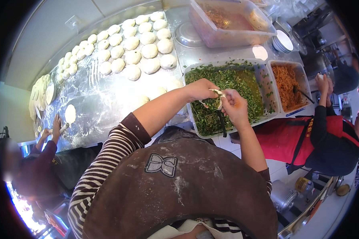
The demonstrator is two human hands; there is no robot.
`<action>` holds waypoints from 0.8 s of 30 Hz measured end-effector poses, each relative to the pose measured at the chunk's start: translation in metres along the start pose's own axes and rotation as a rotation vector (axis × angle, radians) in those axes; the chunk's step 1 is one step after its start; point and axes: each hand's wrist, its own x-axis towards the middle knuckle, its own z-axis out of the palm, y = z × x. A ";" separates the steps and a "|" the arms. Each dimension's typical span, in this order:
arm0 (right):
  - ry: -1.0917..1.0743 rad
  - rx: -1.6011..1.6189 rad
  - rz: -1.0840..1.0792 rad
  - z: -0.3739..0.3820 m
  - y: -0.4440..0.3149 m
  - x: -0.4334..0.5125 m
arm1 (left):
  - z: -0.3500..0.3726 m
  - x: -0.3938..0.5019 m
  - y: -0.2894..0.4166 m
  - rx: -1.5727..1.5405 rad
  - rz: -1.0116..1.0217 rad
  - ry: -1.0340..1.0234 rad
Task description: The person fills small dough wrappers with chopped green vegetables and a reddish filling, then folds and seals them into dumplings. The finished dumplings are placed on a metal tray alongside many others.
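My left hand (201,90) and my right hand (235,109) pinch a piece of dough (220,100) between their fingertips, its pale edge bent and partly folded. Green bits show inside the dough, though my fingers hide much of it. Both hands are held above a clear plastic tub (269,82) of chopped greens (242,80). A black utensil handle (222,124) sticks out of the greens towards me, just below the dough.
Rows of round filled buns (149,50) cover the floured metal table (89,116) on the left. Orange shredded filling (285,83) fills a neighbouring tub. Behind stands a larger plastic bin (221,38). Co-workers flank me; one rolls dough with a rolling pin (64,128).
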 end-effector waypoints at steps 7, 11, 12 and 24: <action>0.024 -0.149 -0.051 0.006 -0.006 -0.002 | 0.004 -0.002 0.019 0.191 -0.015 -0.053; 0.036 -0.195 -0.112 -0.004 0.020 0.000 | -0.003 -0.003 0.024 0.021 -0.057 -0.068; 0.011 -0.013 0.027 -0.004 0.007 -0.002 | -0.005 -0.005 0.019 -0.147 -0.114 -0.024; 0.011 0.117 0.063 0.007 -0.008 -0.004 | -0.003 -0.001 0.032 0.304 0.010 0.001</action>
